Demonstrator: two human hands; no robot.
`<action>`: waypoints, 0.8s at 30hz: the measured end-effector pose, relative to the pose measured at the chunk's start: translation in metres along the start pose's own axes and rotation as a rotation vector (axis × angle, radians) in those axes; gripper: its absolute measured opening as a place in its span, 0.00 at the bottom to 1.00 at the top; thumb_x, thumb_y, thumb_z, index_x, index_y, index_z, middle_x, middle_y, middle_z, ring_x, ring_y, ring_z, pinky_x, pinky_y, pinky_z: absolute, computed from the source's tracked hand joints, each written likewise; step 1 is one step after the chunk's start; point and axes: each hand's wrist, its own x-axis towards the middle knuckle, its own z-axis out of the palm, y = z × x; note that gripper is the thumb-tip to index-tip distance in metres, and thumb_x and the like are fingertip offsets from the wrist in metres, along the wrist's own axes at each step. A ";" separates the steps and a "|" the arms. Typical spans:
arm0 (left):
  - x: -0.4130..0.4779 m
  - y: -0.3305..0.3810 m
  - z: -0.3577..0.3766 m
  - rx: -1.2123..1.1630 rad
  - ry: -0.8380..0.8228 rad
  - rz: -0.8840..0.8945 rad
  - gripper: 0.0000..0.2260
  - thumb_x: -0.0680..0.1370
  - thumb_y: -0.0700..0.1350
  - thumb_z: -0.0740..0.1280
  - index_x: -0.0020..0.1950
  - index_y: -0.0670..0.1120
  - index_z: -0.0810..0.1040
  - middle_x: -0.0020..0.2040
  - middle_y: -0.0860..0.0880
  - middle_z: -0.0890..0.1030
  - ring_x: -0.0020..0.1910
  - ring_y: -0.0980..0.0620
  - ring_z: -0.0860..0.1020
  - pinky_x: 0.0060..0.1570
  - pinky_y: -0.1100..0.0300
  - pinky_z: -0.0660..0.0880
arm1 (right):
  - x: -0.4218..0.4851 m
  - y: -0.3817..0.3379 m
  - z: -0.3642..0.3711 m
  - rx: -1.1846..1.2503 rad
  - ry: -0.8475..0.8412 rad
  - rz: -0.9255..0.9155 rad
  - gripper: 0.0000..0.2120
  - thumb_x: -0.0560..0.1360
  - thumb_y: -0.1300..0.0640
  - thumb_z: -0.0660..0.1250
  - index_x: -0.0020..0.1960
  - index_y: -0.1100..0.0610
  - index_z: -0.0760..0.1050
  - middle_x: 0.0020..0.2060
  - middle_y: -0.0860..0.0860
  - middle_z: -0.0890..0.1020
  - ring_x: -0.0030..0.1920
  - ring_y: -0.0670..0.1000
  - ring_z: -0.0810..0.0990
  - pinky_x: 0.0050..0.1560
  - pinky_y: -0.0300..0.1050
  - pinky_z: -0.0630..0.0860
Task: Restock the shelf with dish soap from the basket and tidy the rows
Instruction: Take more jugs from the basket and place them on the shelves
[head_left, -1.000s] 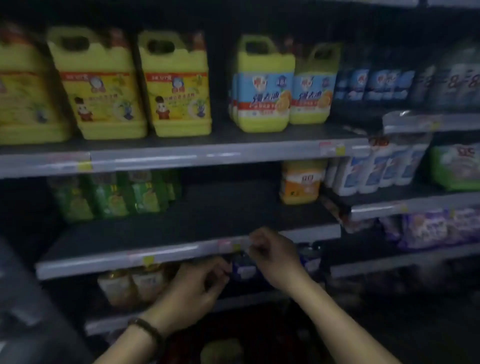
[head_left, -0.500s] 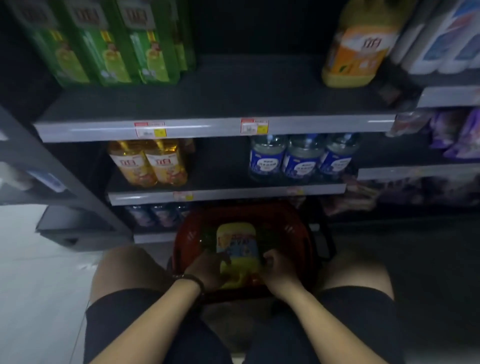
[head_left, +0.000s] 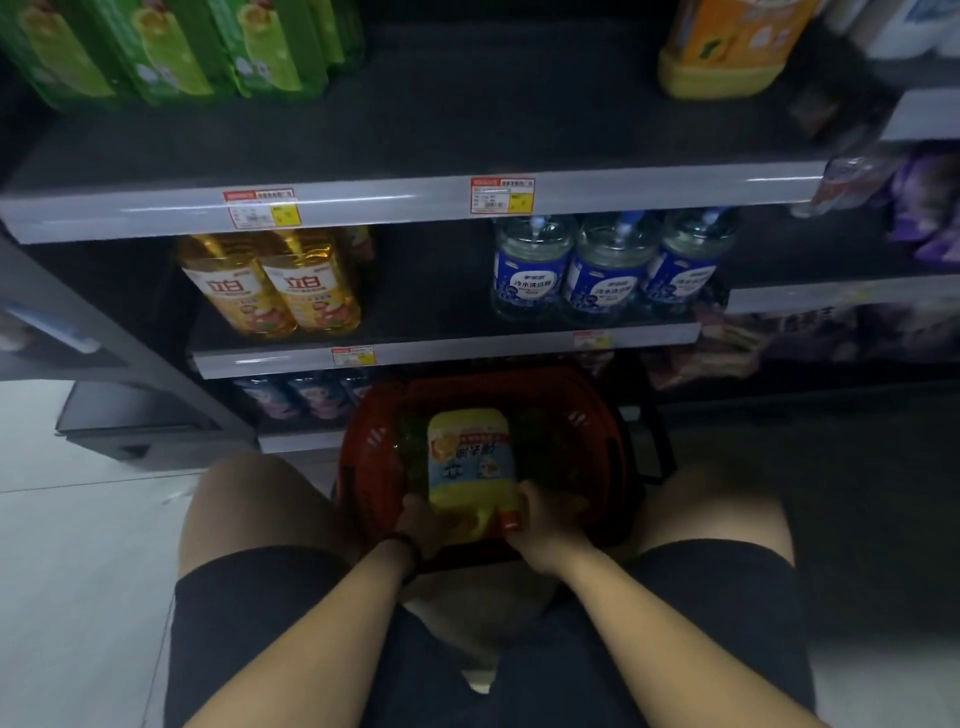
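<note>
1. Both hands are in the red basket (head_left: 363, 467) between our knees. Left hand (head_left: 423, 525) and right hand (head_left: 540, 519) are closed on the handle end of the yellow dish soap jug (head_left: 470, 462), grip on both sides.
2. Jug lies flat in the basket, label up, cap end toward us.
3. Risk: it looks heavy and slick; lifting by one end could swing the base into the basket rim or slip out.
4. Lower shelf lip (head_left: 447, 348) sits just beyond the basket, a snag edge on the way up.
5. Open room: wide bare middle shelf (head_left: 467, 114) between green refill packs (head_left: 171, 52) and orange jug (head_left: 727, 47).
</note>
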 end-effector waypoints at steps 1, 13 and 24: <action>0.000 0.003 0.002 -0.027 0.000 -0.009 0.23 0.80 0.46 0.73 0.70 0.38 0.72 0.62 0.43 0.79 0.63 0.40 0.79 0.66 0.44 0.76 | -0.007 -0.006 -0.006 0.008 0.010 0.001 0.23 0.78 0.43 0.70 0.70 0.46 0.70 0.67 0.52 0.77 0.68 0.56 0.77 0.69 0.58 0.77; -0.027 0.034 0.000 -0.411 0.023 -0.033 0.14 0.87 0.41 0.60 0.70 0.37 0.75 0.52 0.40 0.81 0.46 0.39 0.81 0.41 0.48 0.83 | -0.004 0.011 -0.030 0.094 0.138 0.072 0.36 0.80 0.54 0.72 0.83 0.45 0.61 0.79 0.52 0.68 0.78 0.57 0.68 0.74 0.52 0.70; -0.098 0.078 -0.055 -0.904 -0.129 -0.173 0.02 0.85 0.37 0.63 0.53 0.41 0.74 0.54 0.38 0.74 0.48 0.39 0.75 0.30 0.50 0.83 | -0.022 -0.022 -0.041 0.128 0.264 -0.190 0.49 0.77 0.50 0.78 0.86 0.37 0.49 0.85 0.47 0.56 0.84 0.53 0.57 0.82 0.57 0.63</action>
